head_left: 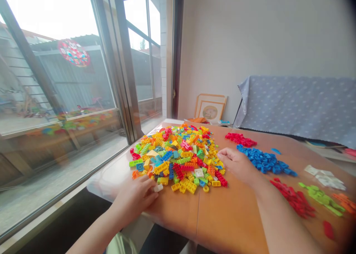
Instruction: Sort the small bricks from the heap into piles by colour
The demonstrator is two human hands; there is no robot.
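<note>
A large heap of mixed toy building bricks [178, 157] in yellow, red, orange, blue and green lies on the wooden table [222, 217]. At the heap's near left edge, my left hand [140, 193] is closed with a small white brick [158, 188] at its fingertips. My right hand [233, 160] is at the heap's right side, its fingers curled together close to the yellow bricks. Whatever those fingers may hold is hidden. Near the front of the heap is a yellow brick [190, 186], with a yellow ring-shaped piece [205, 189] beside it.
Sorted piles lie to the right: dark pink-red [240, 139], blue [265, 161], white [326, 177], red [293, 198], light green [322, 197] and orange [345, 203] pieces. A window [69, 61] borders the table's left. Behind stand a frame [210, 107] and a spotted cloth [300, 102].
</note>
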